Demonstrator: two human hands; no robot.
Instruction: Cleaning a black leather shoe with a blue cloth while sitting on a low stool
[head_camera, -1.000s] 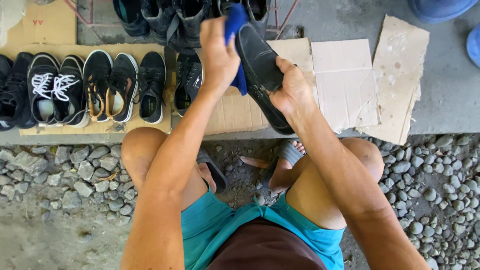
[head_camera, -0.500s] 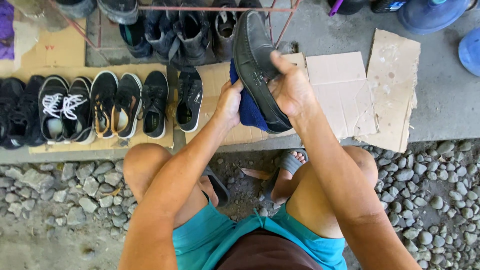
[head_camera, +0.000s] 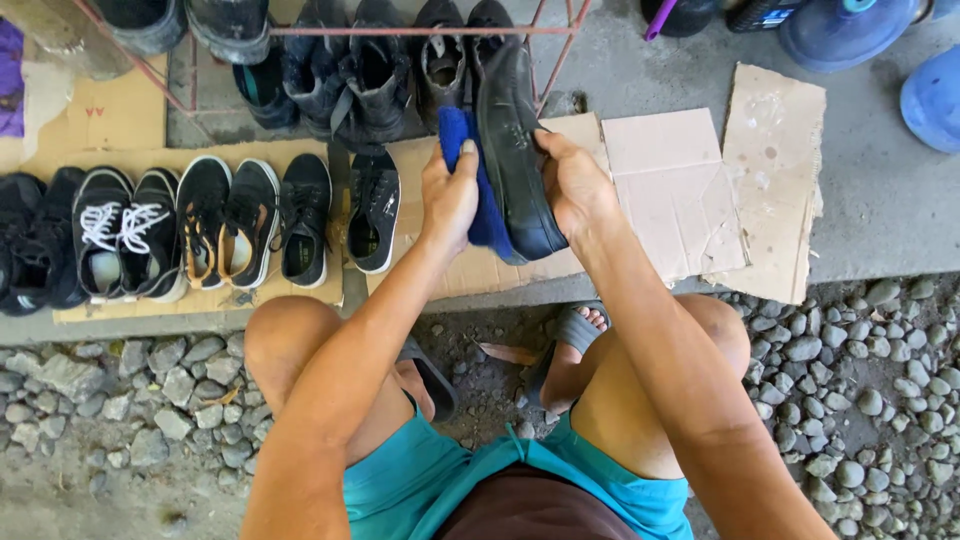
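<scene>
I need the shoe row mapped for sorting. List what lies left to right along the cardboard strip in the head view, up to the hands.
Black sneakers at the edge → black pair with white laces → black pair with tan insoles → two single black sneakers → left hand pressing a blue cloth → black leather shoe → right hand.
</scene>
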